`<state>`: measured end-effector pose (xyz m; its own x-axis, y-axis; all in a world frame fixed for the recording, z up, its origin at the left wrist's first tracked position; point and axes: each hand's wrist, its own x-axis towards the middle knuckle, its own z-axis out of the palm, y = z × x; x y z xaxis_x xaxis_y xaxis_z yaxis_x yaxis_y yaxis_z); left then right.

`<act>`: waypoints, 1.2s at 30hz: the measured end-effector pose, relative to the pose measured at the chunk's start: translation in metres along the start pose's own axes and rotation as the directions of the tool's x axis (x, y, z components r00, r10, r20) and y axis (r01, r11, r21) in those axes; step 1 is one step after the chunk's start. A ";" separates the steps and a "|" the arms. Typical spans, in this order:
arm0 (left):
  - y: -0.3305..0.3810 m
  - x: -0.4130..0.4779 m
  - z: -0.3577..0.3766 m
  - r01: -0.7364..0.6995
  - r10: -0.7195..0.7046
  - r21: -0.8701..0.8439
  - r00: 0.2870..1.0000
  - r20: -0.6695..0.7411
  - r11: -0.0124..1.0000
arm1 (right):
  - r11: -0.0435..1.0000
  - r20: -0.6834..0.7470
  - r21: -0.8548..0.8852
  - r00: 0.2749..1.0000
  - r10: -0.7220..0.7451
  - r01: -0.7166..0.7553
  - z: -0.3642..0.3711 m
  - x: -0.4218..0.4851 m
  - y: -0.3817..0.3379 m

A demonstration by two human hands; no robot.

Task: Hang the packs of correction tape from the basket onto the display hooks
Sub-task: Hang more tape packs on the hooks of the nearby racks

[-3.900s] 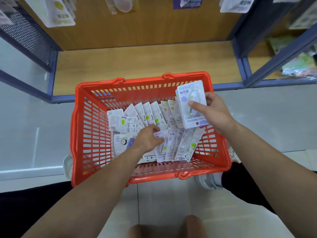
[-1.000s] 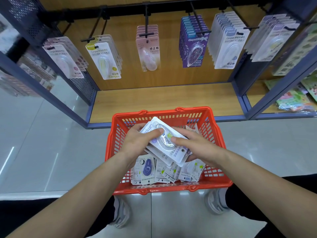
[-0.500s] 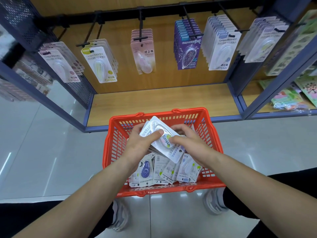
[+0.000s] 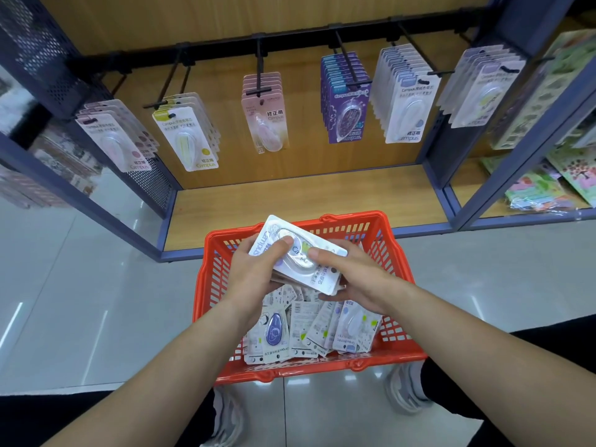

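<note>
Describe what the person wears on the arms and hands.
Nothing: the left hand and right hand are ungloved and ringless as far as shown; both forearms are bare to the frame edge, no sleeve, watch or bracelet in view.

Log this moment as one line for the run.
left hand: grips stack of packs | right hand: grips same stack | stack: over basket, loose packs inside | display hooks: stocked with packs

The left hand (image 4: 254,275), earlier digging among loose packs (image 4: 309,330) in the basket (image 4: 354,217), has come up to join the right hand (image 4: 354,279). Both now grip a stack (image 4: 298,262), lifted slightly toward the far rim.
</note>
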<state>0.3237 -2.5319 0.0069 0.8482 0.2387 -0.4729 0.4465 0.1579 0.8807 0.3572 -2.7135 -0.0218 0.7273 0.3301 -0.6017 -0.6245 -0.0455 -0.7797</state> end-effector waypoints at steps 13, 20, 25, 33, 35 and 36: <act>-0.001 0.013 -0.013 0.051 -0.121 0.286 0.965 0.233 0.957 | 0.960 -0.181 -0.056 0.943 -0.280 0.275 -0.008 -0.005 -0.012; -0.008 0.005 -0.007 0.033 -0.136 0.288 0.929 0.343 0.957 | 0.955 -0.199 -0.056 0.934 -0.296 0.291 0.003 -0.004 -0.009; -0.010 0.006 0.002 0.025 -0.072 0.181 0.964 0.258 0.983 | 0.943 -0.099 -0.135 0.943 -0.317 0.303 0.011 -0.011 -0.013; -0.005 0.010 0.020 0.011 -0.013 0.009 0.974 0.226 1.000 | 0.940 -0.223 -0.089 0.913 -0.342 0.330 0.001 -0.009 -0.013; -0.006 0.012 0.027 0.005 -0.002 -0.012 0.974 0.227 1.000 | 0.936 -0.252 -0.099 0.901 -0.353 0.339 -0.002 -0.010 -0.015; -0.005 0.013 0.030 -0.005 0.009 -0.016 0.973 0.231 1.000 | 0.934 -0.257 -0.091 0.898 -0.357 0.345 -0.004 -0.011 -0.017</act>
<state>0.3404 -2.5582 -0.0030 0.8948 0.0125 -0.4463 0.4377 0.1723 0.8825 0.3604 -2.7198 -0.0027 0.9493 0.0708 -0.3064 -0.3061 -0.0148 -0.9519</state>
